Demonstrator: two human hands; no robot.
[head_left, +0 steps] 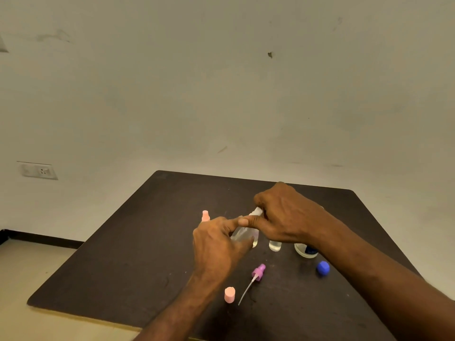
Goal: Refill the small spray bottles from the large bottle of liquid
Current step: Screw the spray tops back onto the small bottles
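My left hand grips the body of a small clear spray bottle, held tilted above the dark table. My right hand is closed around that bottle's white top. Behind my left hand stands a small bottle with a peach spray head. Another small clear bottle stands under my right hand, only its base showing. The large bottle stands just right of it, mostly hidden by my right wrist. A purple spray head with its dip tube lies on the table.
A pink cap stands near the front of the table. A blue cap lies right of the purple spray head. The table sits against a pale wall, with a wall socket at the left.
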